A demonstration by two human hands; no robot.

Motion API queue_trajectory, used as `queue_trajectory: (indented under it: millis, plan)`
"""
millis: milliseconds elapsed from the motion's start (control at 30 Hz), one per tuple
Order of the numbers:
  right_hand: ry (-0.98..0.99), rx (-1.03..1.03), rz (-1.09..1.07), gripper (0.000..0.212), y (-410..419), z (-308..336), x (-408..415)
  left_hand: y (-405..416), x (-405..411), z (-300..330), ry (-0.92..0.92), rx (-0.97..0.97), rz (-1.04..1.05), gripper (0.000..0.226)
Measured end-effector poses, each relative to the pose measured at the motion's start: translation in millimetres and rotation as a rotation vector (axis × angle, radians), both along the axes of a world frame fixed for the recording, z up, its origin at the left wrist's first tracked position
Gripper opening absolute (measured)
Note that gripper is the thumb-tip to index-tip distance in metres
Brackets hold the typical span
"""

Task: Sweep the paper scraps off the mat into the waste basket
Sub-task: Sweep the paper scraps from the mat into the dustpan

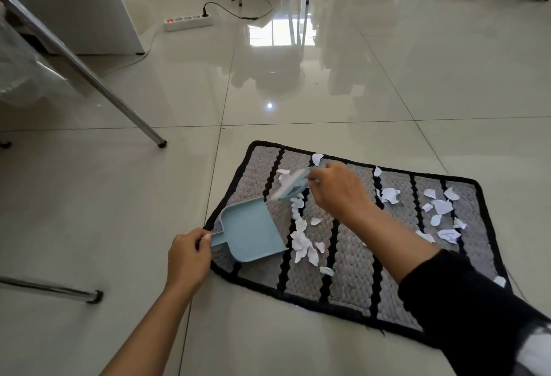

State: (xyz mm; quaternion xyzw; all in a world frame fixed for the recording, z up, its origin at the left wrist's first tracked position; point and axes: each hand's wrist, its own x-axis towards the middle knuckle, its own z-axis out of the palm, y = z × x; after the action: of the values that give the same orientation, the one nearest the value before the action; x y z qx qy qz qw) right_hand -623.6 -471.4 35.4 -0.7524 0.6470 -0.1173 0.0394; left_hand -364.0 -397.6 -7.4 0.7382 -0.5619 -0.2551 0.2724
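Note:
A grey mat with black stripes (351, 259) lies on the tiled floor. White paper scraps are scattered over it, one bunch (302, 240) near the middle left and another bunch (441, 207) at the right. My left hand (187, 259) grips the handle of a light blue dustpan (249, 231), which rests on the mat's left end with its mouth facing the scraps. My right hand (338, 189) holds a small light blue brush (290, 186), blurred, above the mat just beyond the dustpan. No waste basket is in view.
Chrome table legs (89, 77) slant down at the left, with another leg (59, 289) low on the floor. A white cabinet (89, 9) and a power strip (187, 21) with cables lie further back. Glossy tiles surround the mat.

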Motion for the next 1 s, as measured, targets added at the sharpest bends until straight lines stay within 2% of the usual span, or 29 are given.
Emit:
queue_trajectory:
  millis: [100,233,333,433,567,767,900,1000]
  plan:
    - [-0.017,-0.011,-0.149,0.021,-16.0,-8.5,0.2,-8.8,-5.9,-3.6,-0.021,-0.028,0.014,0.022]
    - [0.017,0.08,-0.235,0.016,-29.5,-25.5,-3.2,-15.9,-15.2,-1.6,-0.044,-0.065,-0.041,0.021]
    - [0.051,0.116,-0.164,0.015,-20.6,-27.3,-1.9,-20.4,-18.9,-3.8,-0.053,-0.056,-0.044,0.023]
    - [0.05,0.057,-0.055,0.022,-14.4,-16.6,0.3,-26.2,-23.0,-5.0,-0.046,-0.044,-0.046,0.023]
    - [0.098,-0.018,-0.113,0.019,-46.9,-10.9,-4.0,-31.3,-26.3,-6.6,-0.052,-0.061,-0.057,0.02]
    - [0.099,0.151,-0.12,0.024,-44.4,-23.3,12.9,-30.8,-21.6,-9.3,-0.044,-0.077,-0.048,0.019]
    - [0.075,0.036,-0.068,0.018,-26.0,-18.6,24.2,-32.8,-19.1,-8.6,-0.036,-0.066,-0.049,0.02]
    - [0.077,0.055,-0.063,0.021,-43.9,-17.3,29.3,-33.6,-18.7,-9.9,-0.049,-0.064,-0.058,0.022]
